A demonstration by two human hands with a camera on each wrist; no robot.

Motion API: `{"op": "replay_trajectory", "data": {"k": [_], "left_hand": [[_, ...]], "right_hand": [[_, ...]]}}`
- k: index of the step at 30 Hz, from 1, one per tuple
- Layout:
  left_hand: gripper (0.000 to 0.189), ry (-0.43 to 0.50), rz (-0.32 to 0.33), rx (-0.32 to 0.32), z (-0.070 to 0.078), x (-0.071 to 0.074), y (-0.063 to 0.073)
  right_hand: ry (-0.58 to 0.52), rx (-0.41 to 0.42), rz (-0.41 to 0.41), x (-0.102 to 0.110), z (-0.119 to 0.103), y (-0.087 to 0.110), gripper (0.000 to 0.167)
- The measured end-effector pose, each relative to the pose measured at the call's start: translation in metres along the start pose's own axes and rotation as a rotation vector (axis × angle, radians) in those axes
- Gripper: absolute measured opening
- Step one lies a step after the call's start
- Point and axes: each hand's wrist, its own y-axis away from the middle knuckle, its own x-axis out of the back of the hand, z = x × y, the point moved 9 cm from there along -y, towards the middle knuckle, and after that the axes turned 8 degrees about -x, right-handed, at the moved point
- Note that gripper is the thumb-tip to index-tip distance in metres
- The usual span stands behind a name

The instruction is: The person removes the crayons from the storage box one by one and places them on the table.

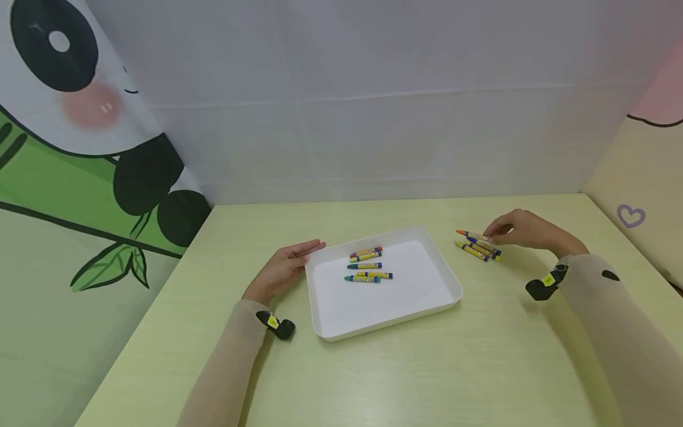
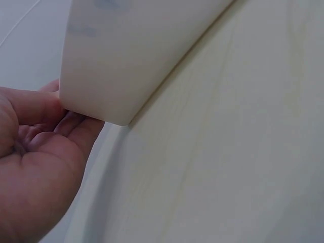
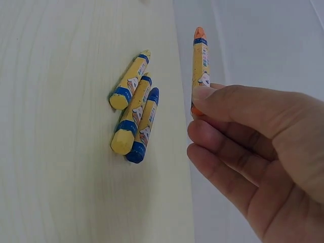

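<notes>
My right hand [image 1: 520, 230] pinches an orange crayon [image 3: 200, 61] between thumb and fingertips, its orange tip pointing away from the hand. Beside it on the table lie a blue crayon [image 3: 148, 121] and two yellow crayons, one yellow crayon [image 3: 132, 114] against the blue and another yellow crayon [image 3: 130, 81] slightly apart. At the left, my left hand [image 1: 280, 271] holds the far left corner of a white tray [image 1: 411, 296], thumb at the rim. Inside the tray, towards its left, lie several crayons, among them a red crayon [image 1: 366, 251] and a dark green crayon [image 1: 364, 265].
The pale wooden table [image 1: 427, 373] ends at a white cloth wall [image 1: 373, 142] behind. Printed cloth panels stand at both sides, with a large cartoon [image 1: 80, 136] on the left one. A small dark camera [image 1: 546, 286] is strapped to the right wrist, another camera [image 1: 277, 326] to the left.
</notes>
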Motion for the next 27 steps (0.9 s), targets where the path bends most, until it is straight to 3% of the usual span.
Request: {"op": "replay_trajectory", "data": {"k": [27], "left_hand": [[0.046, -0.011, -0.007, -0.022, -0.0011, 0.001, -0.0011]], "right_hand": [[-0.015, 0.004, -0.006, 0.0001, 0.0033, -0.0011, 0.021]]}}
